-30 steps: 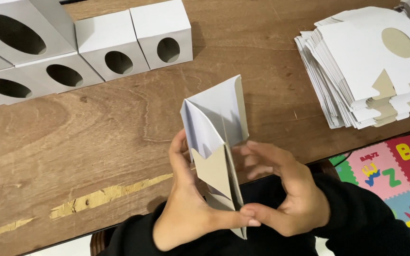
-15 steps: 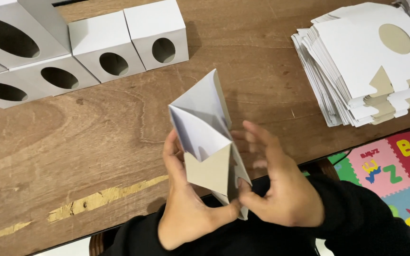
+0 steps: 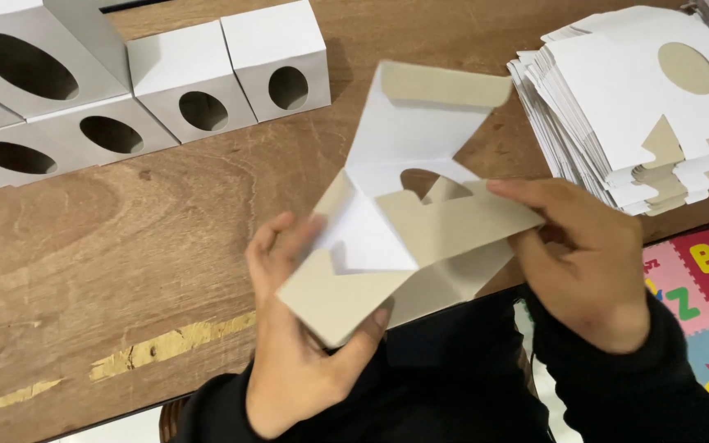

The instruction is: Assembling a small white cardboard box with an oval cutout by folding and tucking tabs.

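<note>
Hands low and close to the body, both in black sleeves, just above the near edge of the wooden surface [image 3: 149, 246]. Left hand [image 3: 301, 344] palm up, fingers spread behind a half-folded box [image 3: 408, 221], thumb pressed on its bottom grey flap: a shut grip on the card. Right hand [image 3: 592, 262] to the side, fingers stretched out long, tips pinching a grey side flap, so also closed on the box. Box held up in the air between the two hands, white outside, grey inside, top flap standing open, a round hole showing in the middle. Farther back on the left, a row of finished white boxes [image 3: 207, 78] with oval holes, standing side by side and touching. Farther back on the right, a thick stack of flat white card pieces [image 3: 617, 107], well apart from the hands. On the wood near the left arm, a long scraped pale patch [image 3: 174, 344]. Past the right edge, down below, a bright play mat [image 3: 707, 287] with coloured shapes. Nothing between the hands and the box.
</note>
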